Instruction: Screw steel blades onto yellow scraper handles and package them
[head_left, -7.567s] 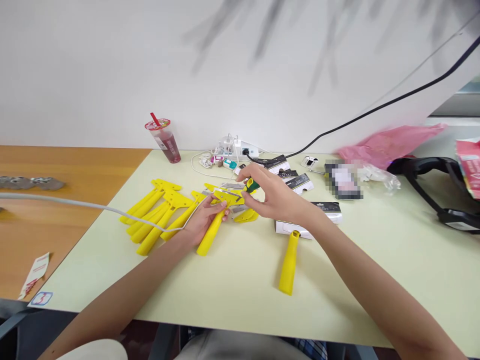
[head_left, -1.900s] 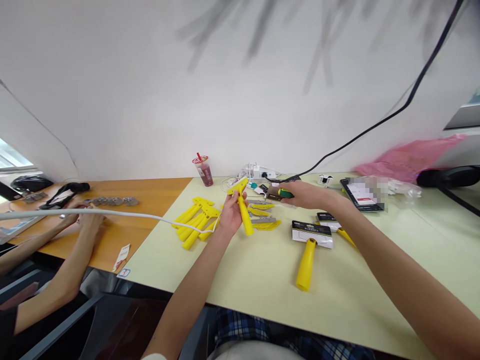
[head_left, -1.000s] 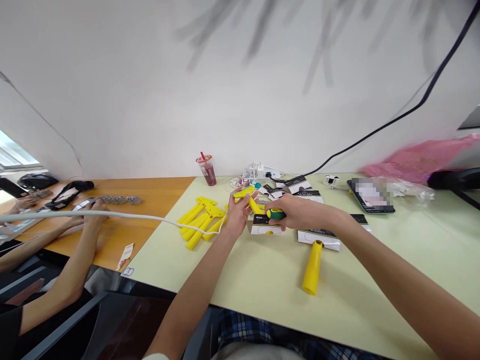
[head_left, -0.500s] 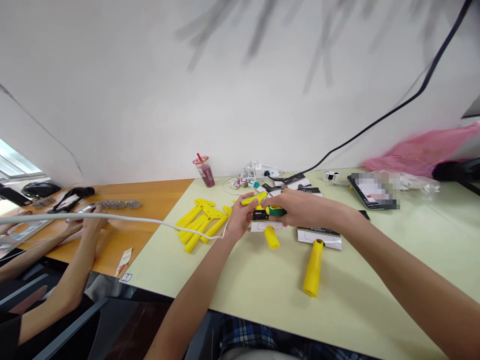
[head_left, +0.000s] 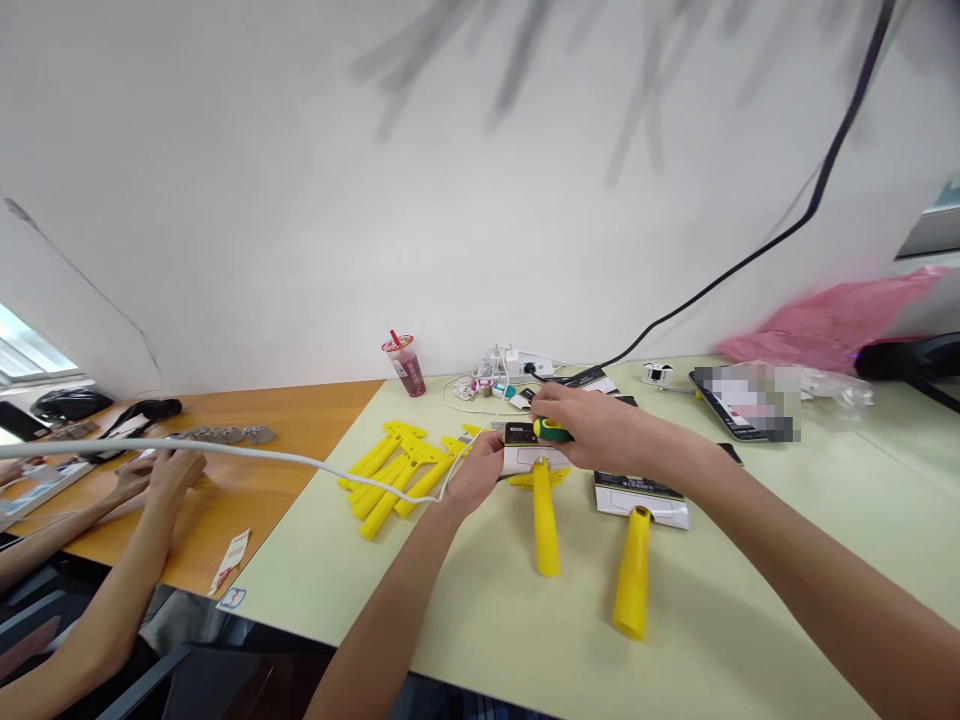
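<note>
My left hand [head_left: 480, 468] grips the left edge of a black-and-white card packet [head_left: 517, 460]. A yellow scraper handle [head_left: 546, 525] points toward me from under the packet, with part of a yellow head [head_left: 525, 480] showing just below it. Wrapped around a green-and-yellow screwdriver handle [head_left: 551, 430], my right hand [head_left: 585, 420] is over the packet's right side. Its screwdriver tip is hidden. To the right, a second yellow handle [head_left: 632, 580] sticks out from another black-and-white packet [head_left: 641, 497]. Several yellow scrapers [head_left: 401, 475] lie piled left of my left hand.
A cup of red drink [head_left: 406, 368] stands near the wall beside a power strip [head_left: 517, 362]. A white cable [head_left: 300, 455] crosses over my left wrist. At right are a tablet [head_left: 739, 405] and pink plastic [head_left: 832, 315]. Another person's hands [head_left: 169, 472] work at the left table.
The yellow scraper in my left hand has turned from tilted up to lying low, its packet now on top and its handle toward me. The screwdriver stays in my right hand.
</note>
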